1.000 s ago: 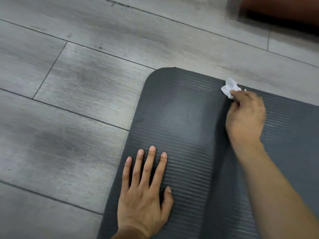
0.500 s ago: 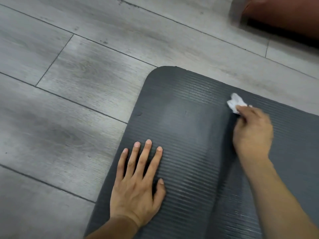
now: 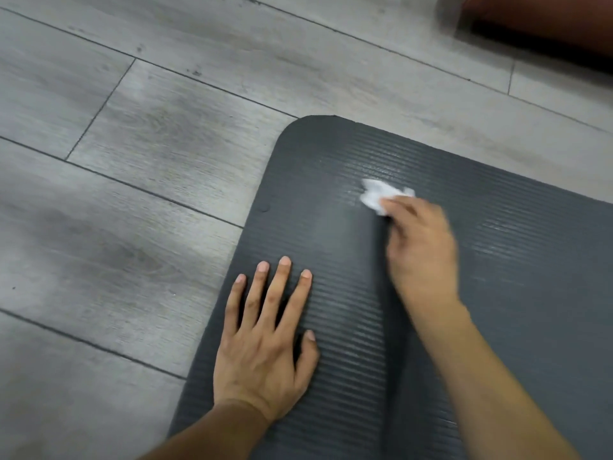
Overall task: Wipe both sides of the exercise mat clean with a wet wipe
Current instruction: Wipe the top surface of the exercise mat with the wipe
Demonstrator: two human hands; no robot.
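Our left hand [image 3: 265, 346] lies flat, fingers spread, on the dark ribbed mat [image 3: 517, 293]. Just beyond and right of it, our right hand [image 3: 421, 250] pinches a crumpled white wipe [image 3: 378, 193] against the mat, blurred.

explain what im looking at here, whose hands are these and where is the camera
There is no machine here. A person wears one camera on the head, looking forward and down, so the two bare hands are that person's own. A dark grey ribbed exercise mat lies on a grey wood-look floor. The left hand rests flat on the mat, fingers spread, holding nothing. The right hand presses a crumpled white wet wipe to the mat under its fingertips; it looks blurred, which suggests wiping motion. Shiny streaks near the wipe look like damp patches. Something reddish-brown sits at the top right corner, too cropped to name.
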